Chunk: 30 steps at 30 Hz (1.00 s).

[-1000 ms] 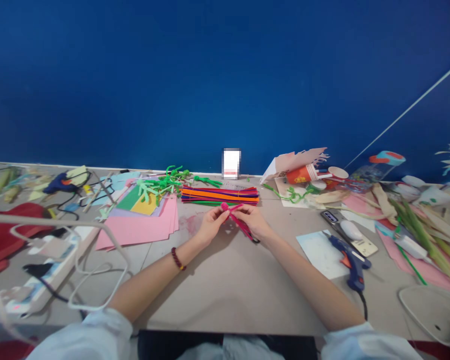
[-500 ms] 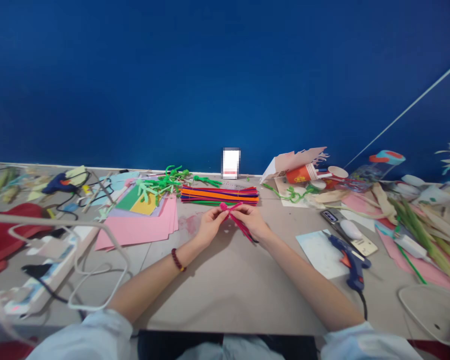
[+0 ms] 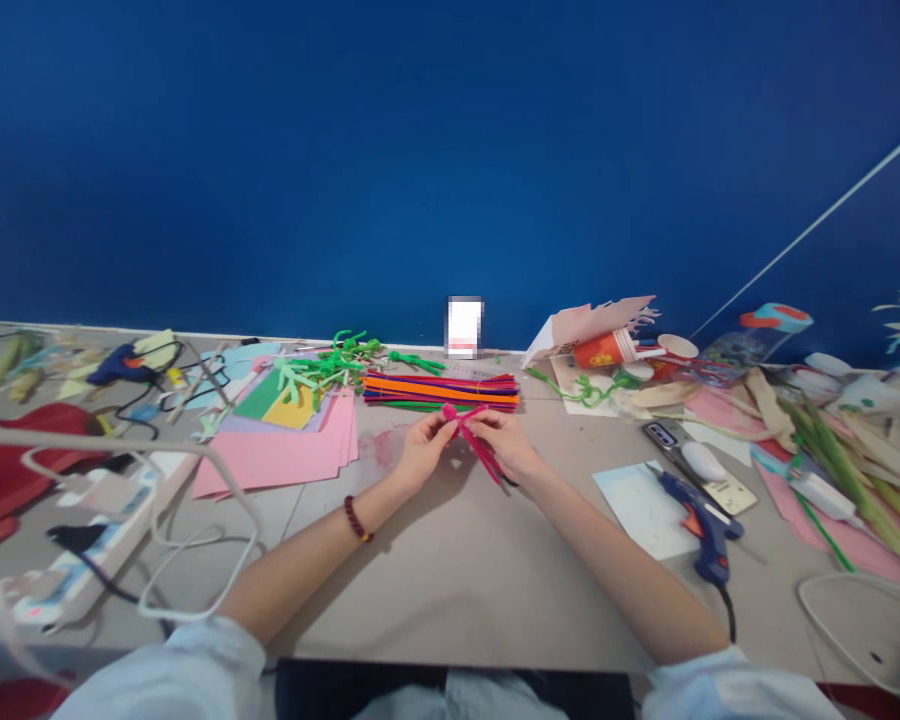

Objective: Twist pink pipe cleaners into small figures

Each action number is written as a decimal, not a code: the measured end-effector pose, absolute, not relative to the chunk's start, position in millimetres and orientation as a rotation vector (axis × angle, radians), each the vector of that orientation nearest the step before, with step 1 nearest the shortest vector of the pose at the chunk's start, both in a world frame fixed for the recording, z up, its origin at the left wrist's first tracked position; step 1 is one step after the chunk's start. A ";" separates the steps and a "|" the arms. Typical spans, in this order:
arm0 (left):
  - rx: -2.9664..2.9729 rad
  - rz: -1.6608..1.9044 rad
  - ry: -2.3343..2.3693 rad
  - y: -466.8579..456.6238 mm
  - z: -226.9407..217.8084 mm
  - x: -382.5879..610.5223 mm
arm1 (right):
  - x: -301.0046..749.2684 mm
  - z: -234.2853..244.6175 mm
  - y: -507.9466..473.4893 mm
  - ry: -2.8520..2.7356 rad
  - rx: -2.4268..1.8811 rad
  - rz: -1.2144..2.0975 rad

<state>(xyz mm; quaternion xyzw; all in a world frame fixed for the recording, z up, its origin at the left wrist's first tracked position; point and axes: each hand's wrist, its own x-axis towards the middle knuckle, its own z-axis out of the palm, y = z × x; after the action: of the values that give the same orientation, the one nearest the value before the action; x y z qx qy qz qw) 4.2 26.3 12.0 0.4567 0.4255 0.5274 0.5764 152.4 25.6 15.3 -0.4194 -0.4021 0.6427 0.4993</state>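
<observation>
My left hand (image 3: 423,448) and my right hand (image 3: 508,446) meet over the middle of the table, both pinched on a pink pipe cleaner piece (image 3: 471,432). Its curled tip sticks up between my fingertips, and its stems run down to the right under my right palm. A beaded bracelet (image 3: 357,520) sits on my left wrist. Just beyond my hands lies a bundle of coloured pipe cleaners (image 3: 441,391).
Pink and coloured paper sheets (image 3: 285,440) with green twisted pipe cleaners (image 3: 328,365) lie at left. A blue glue gun (image 3: 699,518), a phone (image 3: 669,437) and white paper (image 3: 642,505) lie at right. A power strip with cables (image 3: 90,555) is near left; paper cups (image 3: 606,349) stand behind.
My hands stay nearly still, with only small finger shifts on the pink pipe cleaner. The view has shifted very slightly.
</observation>
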 end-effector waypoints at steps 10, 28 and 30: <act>1.083 1.255 1.004 26.0 9.0 3.5 | 151.7 17.1 24.5 -0.985 -1.019 1.514; 1.273 1.320 1.136 21.6 7.9 3.4 | 148.7 15.9 25.3 -1.125 -1.074 1.268; 1.314 1.333 1.145 20.2 11.2 3.6 | 148.6 15.5 25.5 -1.130 -1.078 1.252</act>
<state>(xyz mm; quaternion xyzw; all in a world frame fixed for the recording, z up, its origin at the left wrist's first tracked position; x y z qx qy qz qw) 3.6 20.2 11.2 0.5328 0.4644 0.5406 0.4564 148.6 25.5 15.5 -0.4535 -0.4751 0.5267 0.5397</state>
